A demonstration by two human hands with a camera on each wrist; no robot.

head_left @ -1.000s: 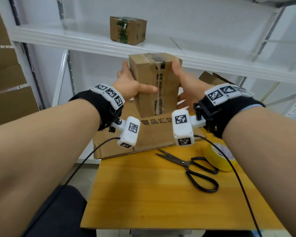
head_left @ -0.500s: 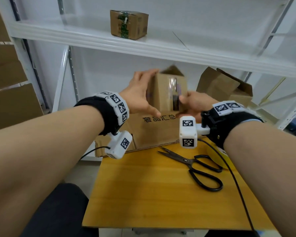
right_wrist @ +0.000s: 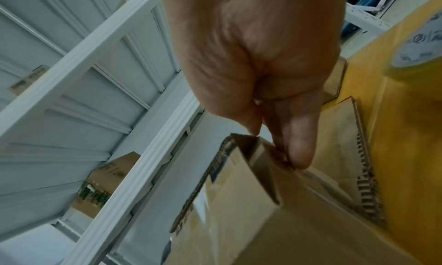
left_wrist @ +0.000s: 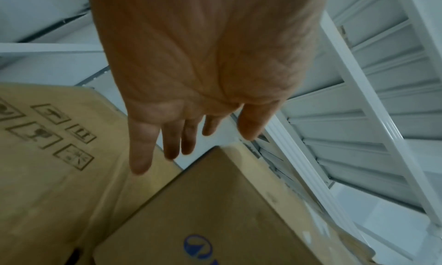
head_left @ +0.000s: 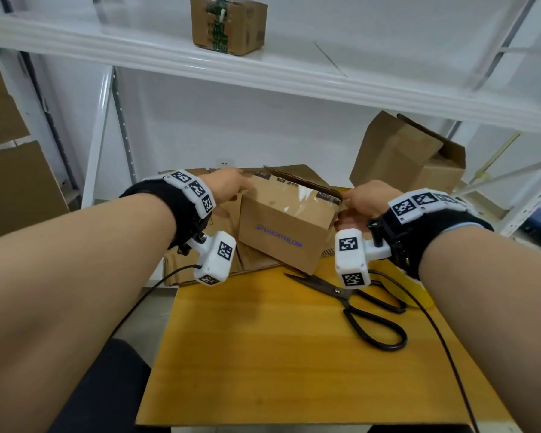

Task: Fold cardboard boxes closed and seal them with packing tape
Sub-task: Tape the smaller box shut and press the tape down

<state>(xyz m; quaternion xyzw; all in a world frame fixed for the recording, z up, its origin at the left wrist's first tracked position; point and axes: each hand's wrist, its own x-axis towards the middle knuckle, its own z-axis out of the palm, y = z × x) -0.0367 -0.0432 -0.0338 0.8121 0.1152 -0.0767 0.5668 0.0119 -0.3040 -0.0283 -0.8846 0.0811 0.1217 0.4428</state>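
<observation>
A small brown box (head_left: pixel 281 226) with blue print lies tilted on flattened cardboard (head_left: pixel 181 267) at the far edge of the yellow table (head_left: pixel 263 354); clear tape shines on its upper face. My left hand (head_left: pixel 228 185) reaches its far left corner with fingers (left_wrist: pixel 177 136) straight and gripping nothing; the box (left_wrist: pixel 215 212) is just below them, and contact is unclear. My right hand (head_left: pixel 359 198) pinches a flap at the right end of the box (right_wrist: pixel 287 222) between thumb and fingers (right_wrist: pixel 301 152). The yellow tape roll (head_left: pixel 416 292) lies under my right wrist.
Black scissors (head_left: pixel 356 304) lie on the table in front of the box. A taped box (head_left: pixel 228 25) stands on the upper shelf, and an open box (head_left: pixel 409 157) sits at the back right. Flat cardboard sheets (head_left: pixel 10 182) lean at the left.
The box, held upright in the air by both hands, has been turned onto its side and lowered onto the flattened cardboard. My left hand has let go of it; the right now pinches a flap.
</observation>
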